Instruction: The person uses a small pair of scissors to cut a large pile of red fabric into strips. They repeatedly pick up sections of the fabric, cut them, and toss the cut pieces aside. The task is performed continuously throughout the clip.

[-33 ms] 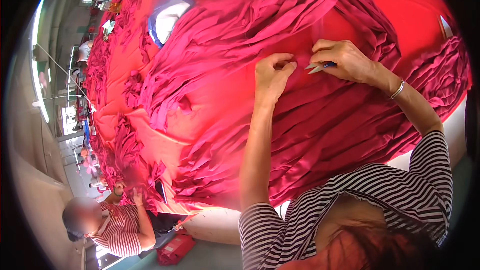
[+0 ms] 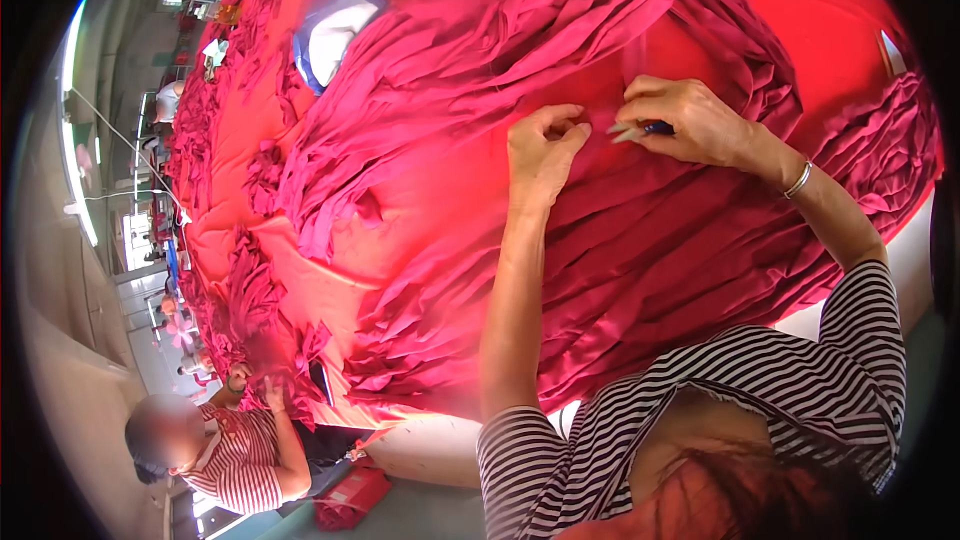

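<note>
My right hand (image 2: 690, 122) is closed around a small pair of thread snips (image 2: 627, 132) with pale blades and a dark blue handle. The blades point left, toward my left hand (image 2: 545, 148). That hand's thumb and fingers are pinched together; anything between the fingertips is too small to make out. A narrow gap separates the snips from the pinched fingers. Beneath both hands spreads crimson fabric (image 2: 620, 270), gathered in long loose folds and lying over brighter red cloth (image 2: 425, 175).
A blue-edged bag with white contents (image 2: 335, 38) lies among the folds at the far left. A co-worker in a striped top (image 2: 240, 460) handles cloth at the left side of the table. Near that person, a red bundle (image 2: 352, 496) sits on the floor.
The snips' blades have come closer together. My left hand has shifted very slightly to the left; otherwise both arms stay where they were.
</note>
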### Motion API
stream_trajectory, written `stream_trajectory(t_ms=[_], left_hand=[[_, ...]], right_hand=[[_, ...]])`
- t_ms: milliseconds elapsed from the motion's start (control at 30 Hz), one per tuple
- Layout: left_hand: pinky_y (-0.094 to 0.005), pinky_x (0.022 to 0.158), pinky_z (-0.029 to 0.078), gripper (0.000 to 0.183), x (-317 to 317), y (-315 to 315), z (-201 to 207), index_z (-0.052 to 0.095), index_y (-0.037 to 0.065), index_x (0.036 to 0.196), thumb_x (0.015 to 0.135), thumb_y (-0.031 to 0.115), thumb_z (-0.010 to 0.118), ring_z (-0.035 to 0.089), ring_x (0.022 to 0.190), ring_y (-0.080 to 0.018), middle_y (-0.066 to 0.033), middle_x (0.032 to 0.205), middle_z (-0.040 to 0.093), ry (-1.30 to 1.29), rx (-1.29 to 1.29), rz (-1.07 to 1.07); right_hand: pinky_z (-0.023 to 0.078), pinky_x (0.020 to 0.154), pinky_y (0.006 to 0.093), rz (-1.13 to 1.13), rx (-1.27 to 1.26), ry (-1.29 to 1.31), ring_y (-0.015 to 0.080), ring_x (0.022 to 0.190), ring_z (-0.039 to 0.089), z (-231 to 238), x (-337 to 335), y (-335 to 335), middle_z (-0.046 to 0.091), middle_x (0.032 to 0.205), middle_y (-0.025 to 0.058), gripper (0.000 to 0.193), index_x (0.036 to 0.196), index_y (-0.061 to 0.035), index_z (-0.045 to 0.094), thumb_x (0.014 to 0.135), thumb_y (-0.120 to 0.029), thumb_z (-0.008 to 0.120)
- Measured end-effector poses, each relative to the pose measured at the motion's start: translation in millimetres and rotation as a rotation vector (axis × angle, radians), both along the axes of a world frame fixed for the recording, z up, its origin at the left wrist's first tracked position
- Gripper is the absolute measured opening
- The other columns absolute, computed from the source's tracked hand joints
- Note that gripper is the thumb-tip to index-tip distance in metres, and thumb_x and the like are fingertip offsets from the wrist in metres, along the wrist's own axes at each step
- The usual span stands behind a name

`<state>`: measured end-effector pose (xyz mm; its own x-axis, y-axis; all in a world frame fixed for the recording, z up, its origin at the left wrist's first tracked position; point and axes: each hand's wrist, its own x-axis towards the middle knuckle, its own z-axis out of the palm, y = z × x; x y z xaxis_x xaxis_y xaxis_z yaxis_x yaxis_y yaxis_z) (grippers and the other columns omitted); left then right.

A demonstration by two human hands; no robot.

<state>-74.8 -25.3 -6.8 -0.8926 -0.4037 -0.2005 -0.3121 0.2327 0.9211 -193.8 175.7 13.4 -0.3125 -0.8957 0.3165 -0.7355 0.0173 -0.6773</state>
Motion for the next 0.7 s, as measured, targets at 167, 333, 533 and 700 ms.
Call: stream_trajectory(t_ms=[167, 333, 533, 700], left_hand=[[-0.0213, 0.071, 0.046, 0.038, 3.9, 0.5, 1.2, 0.069, 0.005, 0.115, 0.078, 0.006, 0.075, 0.056, 0.075, -0.0059, 0.0012, 0.080, 0.065, 0.039, 0.111, 0.002], [-0.0209, 0.069, 0.046, 0.037, 8.4, -0.8, -0.3, 0.068, 0.005, 0.115, 0.078, 0.004, 0.075, 0.057, 0.072, -0.0057, 0.0004, 0.079, 0.065, 0.079, 0.105, 0.010], [-0.0207, 0.064, 0.047, 0.037, 10.2, 0.5, 0.9, 0.068, 0.005, 0.115, 0.078, 0.003, 0.074, 0.056, 0.069, -0.0051, -0.0005, 0.077, 0.065, 0.119, 0.120, 0.007], [-0.0208, 0.064, 0.047, 0.038, 11.8, -0.7, -1.9, 0.068, 0.005, 0.116, 0.078, 0.003, 0.074, 0.056, 0.068, -0.0050, 0.0002, 0.076, 0.064, 0.119, 0.120, 0.007]], right_hand=[[0.051, 0.073, 0.0402, -0.092, 0.056, -0.074, 0.0324, 0.083, 0.064, 10.1, 0.2, -6.8, 0.063, 0.093, 0.0150, 0.020, 0.106, -0.0019, 0.058, 0.090, -0.011, 0.063], [0.045, 0.087, 0.0436, -0.094, 0.249, 0.021, 0.0336, 0.093, 0.059, 12.5, -0.1, -22.8, 0.064, 0.096, 0.0137, 0.015, 0.100, -0.0031, 0.059, 0.092, -0.016, 0.059], [0.045, 0.089, 0.0434, -0.081, 0.342, 0.077, 0.0330, 0.097, 0.059, 10.9, -0.2, -34.5, 0.064, 0.099, 0.0123, 0.016, 0.102, -0.0040, 0.060, 0.091, -0.017, 0.062], [0.045, 0.090, 0.0433, -0.080, 0.349, 0.116, 0.0328, 0.098, 0.060, 11.4, 2.3, -41.2, 0.064, 0.101, 0.0122, 0.017, 0.102, -0.0043, 0.061, 0.091, -0.017, 0.062]])
